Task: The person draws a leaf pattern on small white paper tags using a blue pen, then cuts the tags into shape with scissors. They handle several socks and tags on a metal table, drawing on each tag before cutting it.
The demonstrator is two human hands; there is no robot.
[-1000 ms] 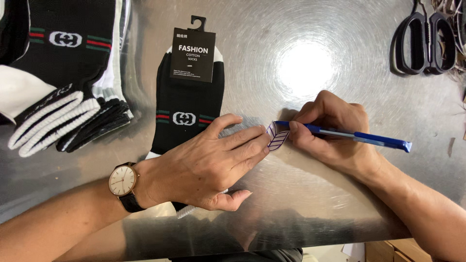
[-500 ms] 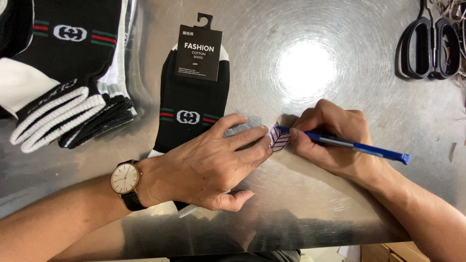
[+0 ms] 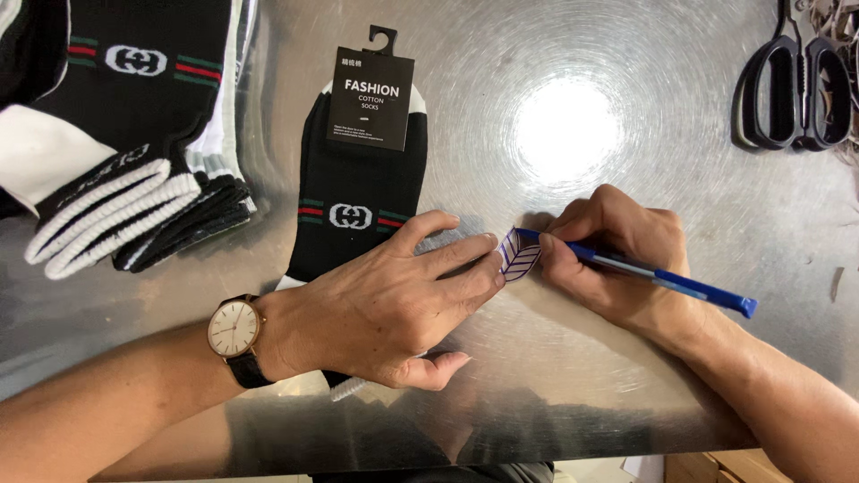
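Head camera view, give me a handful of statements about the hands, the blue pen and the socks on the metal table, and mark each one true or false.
1. The right hand holds a blue plastic pen. True.
2. The left hand lies flat on a white towel. False: it rests on a black packaged sock and the shiny metal table.
3. The pen's tip meets a small white paper tag with blue stripes, which the left fingertips pin down. True.
4. A round wristwatch with a black strap sits on the right wrist. False: it is on the left wrist.
5. Black-handled scissors lie at the far right of the table. True.
6. The pile of black and white socks lies to the right of the packaged sock. False: it lies to its left.
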